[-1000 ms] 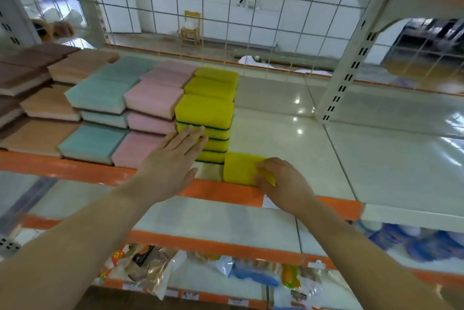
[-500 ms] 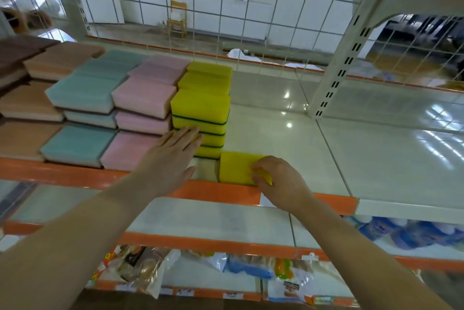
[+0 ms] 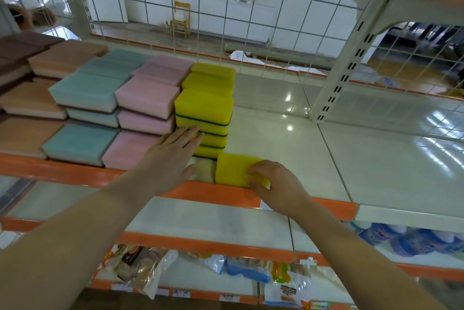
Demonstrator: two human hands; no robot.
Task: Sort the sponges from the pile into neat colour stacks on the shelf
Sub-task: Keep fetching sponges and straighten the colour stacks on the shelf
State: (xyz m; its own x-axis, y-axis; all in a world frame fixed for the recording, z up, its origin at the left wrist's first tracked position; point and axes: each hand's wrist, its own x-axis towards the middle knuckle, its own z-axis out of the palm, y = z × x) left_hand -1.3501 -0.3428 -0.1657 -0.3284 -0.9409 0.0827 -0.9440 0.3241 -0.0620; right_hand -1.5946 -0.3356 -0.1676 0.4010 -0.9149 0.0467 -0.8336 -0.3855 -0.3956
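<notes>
A loose yellow sponge is held at the shelf lip beside its stack.

At the far left, brown and tan foam sponge stacks (image 3: 37,98) are ranged, then teal rectangular sponge stacks (image 3: 85,93), then pink rectangular sponge stacks (image 3: 148,97), all on the cream shelf with an orange front edge (image 3: 288,149). The left hand (image 3: 173,154) is laid flat, fingers straight, gripping nothing, fingertips touching the lower tiers of the tall yellow sponge stack with dark green scouring layers (image 3: 204,119). That stack could be nudged out of line or toppled toward the pink one if it is pressed harder. Just right of it, the single yellow rectangular foam sponge (image 3: 234,167) is pinched at its near right corner by the curled fingers of the right hand (image 3: 276,184); with so shallow a grip at the shelf's very edge, it could be pulled off and dropped.
</notes>
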